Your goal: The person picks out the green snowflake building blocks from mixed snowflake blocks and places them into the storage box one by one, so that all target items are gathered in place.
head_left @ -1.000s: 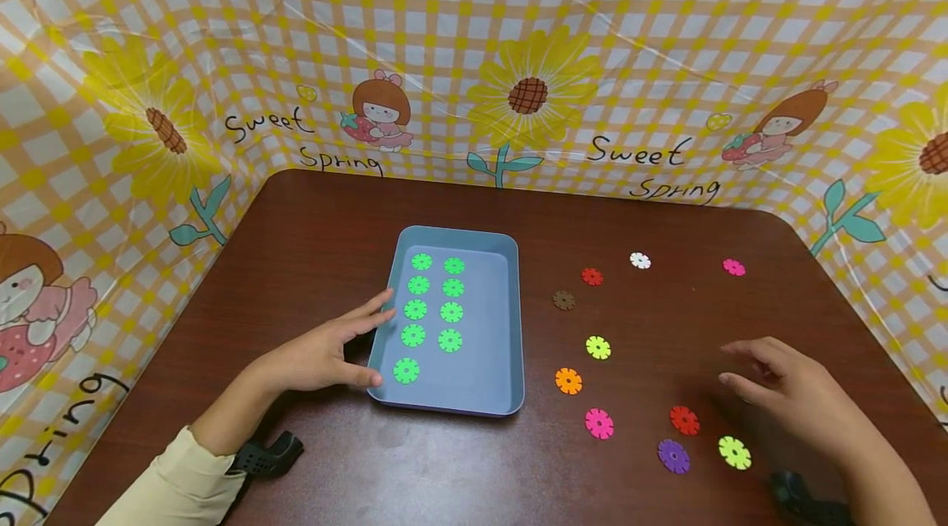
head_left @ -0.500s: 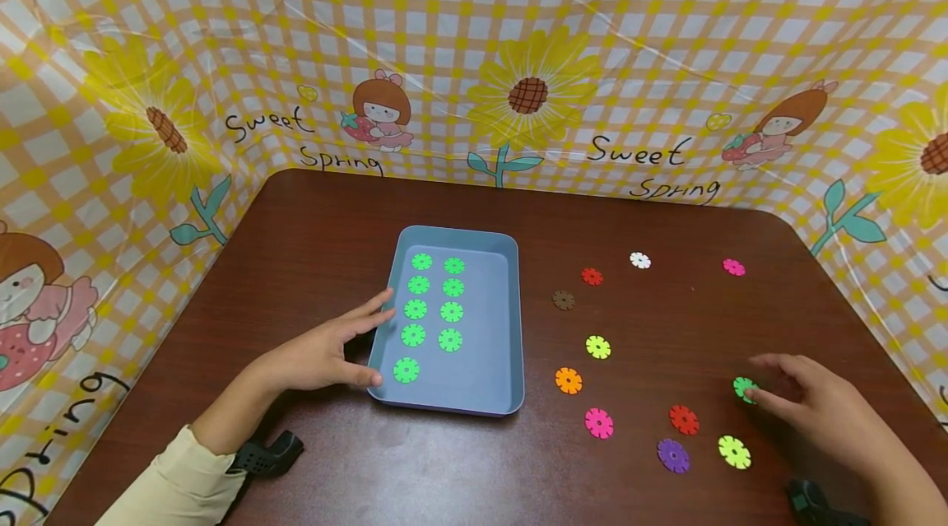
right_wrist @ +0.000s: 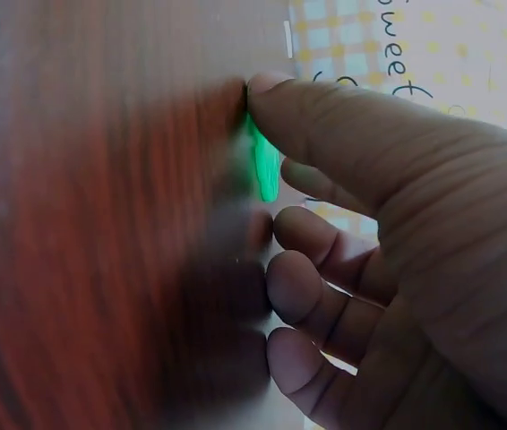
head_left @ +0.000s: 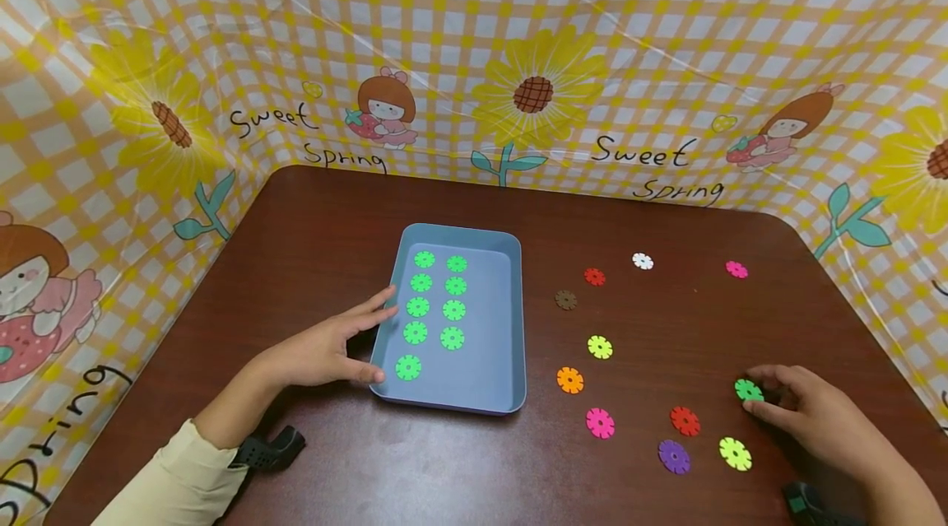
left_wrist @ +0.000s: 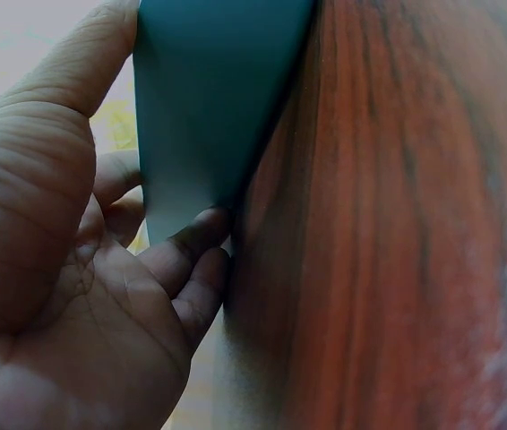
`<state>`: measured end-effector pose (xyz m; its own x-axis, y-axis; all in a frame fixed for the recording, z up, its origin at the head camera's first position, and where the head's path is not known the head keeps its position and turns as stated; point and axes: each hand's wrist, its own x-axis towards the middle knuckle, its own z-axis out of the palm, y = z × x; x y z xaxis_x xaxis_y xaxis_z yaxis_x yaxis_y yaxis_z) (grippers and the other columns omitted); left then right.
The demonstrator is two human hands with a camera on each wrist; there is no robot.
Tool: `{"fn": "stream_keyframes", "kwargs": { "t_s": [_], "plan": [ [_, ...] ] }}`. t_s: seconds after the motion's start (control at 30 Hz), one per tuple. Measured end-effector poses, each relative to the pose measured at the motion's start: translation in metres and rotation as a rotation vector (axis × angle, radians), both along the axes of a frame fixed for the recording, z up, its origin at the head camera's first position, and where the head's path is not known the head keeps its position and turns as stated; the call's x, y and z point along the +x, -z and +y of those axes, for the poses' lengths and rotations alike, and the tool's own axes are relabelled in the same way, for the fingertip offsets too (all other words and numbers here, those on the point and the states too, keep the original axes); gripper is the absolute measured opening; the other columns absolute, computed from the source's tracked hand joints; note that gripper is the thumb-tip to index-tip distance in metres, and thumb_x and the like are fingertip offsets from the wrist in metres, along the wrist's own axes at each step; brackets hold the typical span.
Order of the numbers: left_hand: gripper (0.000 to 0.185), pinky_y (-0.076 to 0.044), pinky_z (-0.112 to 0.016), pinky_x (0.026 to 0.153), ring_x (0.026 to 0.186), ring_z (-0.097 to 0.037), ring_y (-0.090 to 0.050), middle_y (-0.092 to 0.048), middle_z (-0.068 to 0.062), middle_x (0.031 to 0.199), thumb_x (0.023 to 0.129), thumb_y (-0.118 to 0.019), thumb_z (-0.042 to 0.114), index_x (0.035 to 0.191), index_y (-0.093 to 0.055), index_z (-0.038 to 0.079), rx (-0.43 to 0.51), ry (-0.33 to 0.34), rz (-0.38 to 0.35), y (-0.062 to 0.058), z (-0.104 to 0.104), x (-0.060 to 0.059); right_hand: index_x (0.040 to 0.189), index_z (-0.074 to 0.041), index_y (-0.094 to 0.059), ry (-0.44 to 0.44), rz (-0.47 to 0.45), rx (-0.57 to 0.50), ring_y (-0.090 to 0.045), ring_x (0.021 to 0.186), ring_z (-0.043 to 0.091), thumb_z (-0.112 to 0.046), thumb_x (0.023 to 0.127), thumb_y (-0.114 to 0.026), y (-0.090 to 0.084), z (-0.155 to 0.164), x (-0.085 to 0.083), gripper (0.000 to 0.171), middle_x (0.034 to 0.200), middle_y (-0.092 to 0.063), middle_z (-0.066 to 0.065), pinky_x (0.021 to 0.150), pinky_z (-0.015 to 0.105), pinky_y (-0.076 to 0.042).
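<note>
My left hand (head_left: 318,355) rests at the left side of a blue-grey tray (head_left: 489,404). Its thumb and fingers, spread fairly straight, touch the rim; the left wrist view shows fingertips against the tray's outer wall (left_wrist: 209,98). Inside the tray lie several green notched plastic discs (head_left: 418,307) in two columns, the left one longer. At the table's right, my right hand (head_left: 829,419) pinches another green notched disc (head_left: 748,390) between thumb and index finger. The right wrist view shows that disc (right_wrist: 265,161) nearly edge-on beside the thumb, the other fingertips close to the table.
Loose notched discs lie between tray and right hand, among them orange (head_left: 570,380), pink (head_left: 600,423), purple (head_left: 674,457), red (head_left: 685,421) and yellow-green (head_left: 736,453). White (head_left: 643,261) and brown (head_left: 566,300) ones lie farther back. A checked cloth (head_left: 444,32) surrounds the brown table (head_left: 326,213).
My right hand has shifted slightly right and toward me, and the green disc has come into view at its fingertips. The left hand stays at the tray; the head view has shifted slightly.
</note>
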<state>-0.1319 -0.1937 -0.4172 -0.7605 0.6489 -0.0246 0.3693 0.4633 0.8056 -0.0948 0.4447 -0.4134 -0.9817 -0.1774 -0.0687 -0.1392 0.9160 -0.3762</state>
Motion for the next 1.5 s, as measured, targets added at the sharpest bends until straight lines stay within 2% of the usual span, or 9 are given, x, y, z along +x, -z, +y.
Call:
{"fn": "stream_keyframes", "kwargs": {
  "t_s": [0.17,0.37,0.6,0.83,1.33,1.5],
  "plan": [
    [0.092,-0.024,-0.059,0.111,0.15,-0.027,-0.01,-0.005,-0.003,0.167,0.087,-0.079,0.034,0.157,-0.027,0.005,-0.007,0.001,0.002,-0.0004,0.0003,-0.0013,0.115,-0.001,-0.065,-0.029,0.038,-0.034,-0.042,0.07,0.004,-0.015,0.09,-0.075,0.0049,0.0018,0.0008,0.031,0.099,-0.056,0.007,0.059,0.025,-0.038],
    [0.092,-0.023,-0.058,0.112,0.15,-0.026,-0.01,-0.006,-0.003,0.167,0.086,-0.079,0.034,0.156,-0.028,0.004,-0.009,-0.002,0.012,-0.0005,0.0013,-0.0019,0.108,-0.003,-0.066,-0.045,0.041,-0.05,-0.041,0.071,0.004,-0.011,0.089,-0.076,0.0078,0.0041,-0.0004,0.024,0.098,-0.055,0.007,0.059,0.025,-0.039],
    [0.092,-0.023,-0.058,0.112,0.15,-0.027,-0.01,-0.006,-0.003,0.167,0.086,-0.08,0.031,0.156,-0.028,0.003,0.005,-0.007,0.008,-0.0025,0.0014,-0.0002,0.106,-0.007,-0.065,-0.033,0.046,-0.03,-0.041,0.068,0.005,-0.014,0.09,-0.075,0.0064,0.0022,-0.0007,0.021,0.094,-0.053,0.004,0.058,0.026,-0.037],
    [0.091,-0.023,-0.059,0.112,0.15,-0.028,-0.009,-0.006,-0.002,0.167,0.086,-0.08,0.03,0.156,-0.028,0.004,0.015,-0.013,0.004,-0.0025,0.0,0.0003,0.104,-0.011,-0.064,-0.033,0.106,-0.029,-0.042,0.063,0.004,-0.013,0.086,-0.078,0.0062,0.0004,-0.0017,0.023,0.083,-0.052,-0.005,0.055,0.027,-0.036],
    [0.091,-0.022,-0.059,0.112,0.15,-0.028,-0.01,-0.006,-0.003,0.167,0.086,-0.08,0.03,0.156,-0.028,0.003,0.013,-0.01,0.006,-0.0004,0.0004,0.0003,0.108,-0.008,-0.062,-0.002,0.074,0.001,-0.043,0.063,0.004,-0.016,0.091,-0.074,0.0049,-0.0001,-0.0001,0.022,0.081,-0.055,-0.002,0.056,0.027,-0.036],
    [0.092,-0.022,-0.059,0.112,0.15,-0.028,-0.01,-0.006,-0.004,0.167,0.086,-0.079,0.033,0.156,-0.028,0.003,0.014,-0.004,0.008,-0.001,0.0014,0.0006,0.113,-0.007,-0.063,0.013,0.063,0.026,-0.042,0.065,0.003,-0.019,0.092,-0.074,0.0035,-0.0003,0.002,0.027,0.083,-0.055,-0.001,0.057,0.027,-0.036]
  ]
}}
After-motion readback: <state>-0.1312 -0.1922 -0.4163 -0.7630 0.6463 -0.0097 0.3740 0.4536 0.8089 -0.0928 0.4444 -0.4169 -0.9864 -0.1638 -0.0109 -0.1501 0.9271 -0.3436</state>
